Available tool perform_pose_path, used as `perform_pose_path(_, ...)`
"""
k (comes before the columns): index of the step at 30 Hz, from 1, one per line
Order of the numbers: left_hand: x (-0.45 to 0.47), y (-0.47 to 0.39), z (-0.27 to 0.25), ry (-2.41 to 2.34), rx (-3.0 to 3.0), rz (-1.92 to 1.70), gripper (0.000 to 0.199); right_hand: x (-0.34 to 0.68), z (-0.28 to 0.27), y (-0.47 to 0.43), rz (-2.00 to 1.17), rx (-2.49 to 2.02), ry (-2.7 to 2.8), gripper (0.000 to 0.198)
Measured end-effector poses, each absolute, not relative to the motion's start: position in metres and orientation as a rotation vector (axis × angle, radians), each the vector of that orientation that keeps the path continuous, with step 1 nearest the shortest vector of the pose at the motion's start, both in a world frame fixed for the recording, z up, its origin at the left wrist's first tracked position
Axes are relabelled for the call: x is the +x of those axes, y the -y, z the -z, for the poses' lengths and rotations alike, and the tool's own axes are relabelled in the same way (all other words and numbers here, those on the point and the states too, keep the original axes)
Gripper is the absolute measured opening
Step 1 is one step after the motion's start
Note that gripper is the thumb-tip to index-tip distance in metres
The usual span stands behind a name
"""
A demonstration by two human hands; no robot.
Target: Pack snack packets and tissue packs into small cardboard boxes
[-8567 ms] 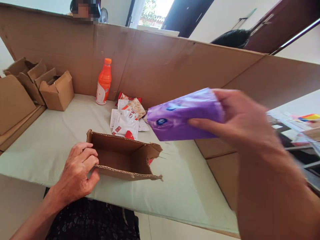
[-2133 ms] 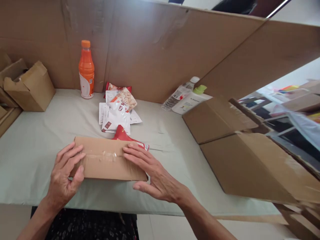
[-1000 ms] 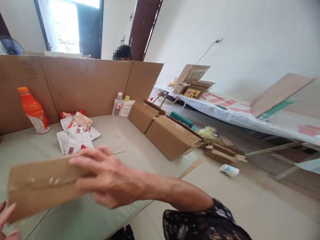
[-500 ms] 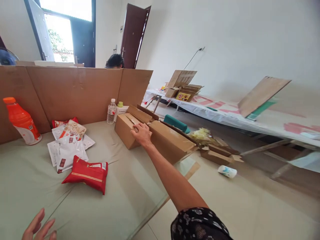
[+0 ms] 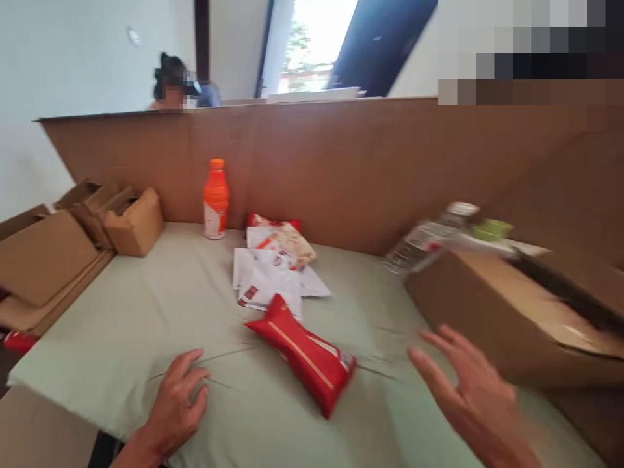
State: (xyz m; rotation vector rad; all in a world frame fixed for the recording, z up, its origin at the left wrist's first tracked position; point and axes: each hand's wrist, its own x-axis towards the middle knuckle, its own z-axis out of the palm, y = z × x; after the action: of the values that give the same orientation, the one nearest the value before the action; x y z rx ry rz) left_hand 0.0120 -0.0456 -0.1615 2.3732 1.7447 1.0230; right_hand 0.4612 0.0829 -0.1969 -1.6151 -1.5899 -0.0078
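My left hand [image 5: 180,400] rests low over the table cover with its fingers apart and slightly curled, holding nothing. To its right lies a red snack packet [image 5: 307,361] with a gold stripe. My right hand [image 5: 470,390], a little blurred, is open with fingers stretched forward, between that packet and a cardboard box [image 5: 487,318] on the right; it holds nothing. Behind the red packet is a loose pile of white packets [image 5: 273,279], with a beige packet [image 5: 292,244] on top and another red packet [image 5: 253,220] partly hidden at the back.
An orange bottle [image 5: 216,201] stands before the cardboard screen [image 5: 341,175]. A clear water bottle [image 5: 424,240] and a green-capped container [image 5: 492,229] are behind the right box. Open cardboard boxes [image 5: 131,221] sit at the left edge. A person [image 5: 171,81] is beyond the screen.
The view has swung left. My right hand has come off the cardboard box and moved back over the table. My left hand has come further into view.
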Motion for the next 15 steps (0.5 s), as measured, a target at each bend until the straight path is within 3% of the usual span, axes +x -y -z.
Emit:
perform_pose_path(4,-0.010,0.040,0.150,-1.837,2.361,-1.050,0.023,0.376,0.248,-0.057,-0.440,-1.550,1.773,0.064)
perform_pose_path(11,-0.112,-0.062,0.096,-2.202,2.218,-1.205,0.028,0.299,0.257,-0.057,-0.218,-1.468,1.967,0.059)
perform_pose_path(15,-0.169,-0.161,0.047,-2.417,2.069,-1.206,0.053,0.304,0.264,-0.062,-0.129,-1.393,1.982,0.056)
